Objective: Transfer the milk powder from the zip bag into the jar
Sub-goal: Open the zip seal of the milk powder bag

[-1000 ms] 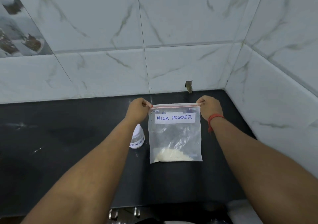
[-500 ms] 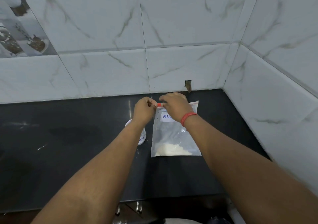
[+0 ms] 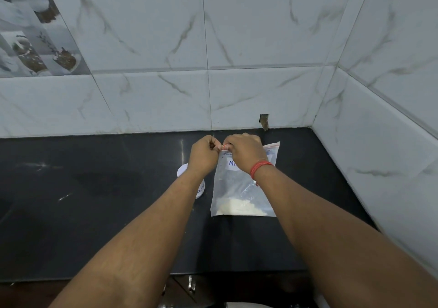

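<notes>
A clear zip bag (image 3: 239, 187) stands on the black counter (image 3: 94, 201), with white milk powder (image 3: 239, 208) heaped at its bottom and a white label partly hidden by my wrist. My left hand (image 3: 203, 153) and my right hand (image 3: 244, 151) both pinch the bag's red zip strip at its top left corner, fingers nearly touching. A small white jar (image 3: 187, 172) stands just left of the bag, mostly hidden behind my left forearm.
Marble-tiled walls close the counter at the back and on the right, meeting in a corner (image 3: 315, 123). The counter's front edge (image 3: 213, 275) runs below my forearms, with metal cabinet handles (image 3: 190, 284) under it.
My right hand has slid from the bag's top right corner across to the top left corner, beside my left hand. The bag's top right corner now stands free. The camera view shifted slightly.
</notes>
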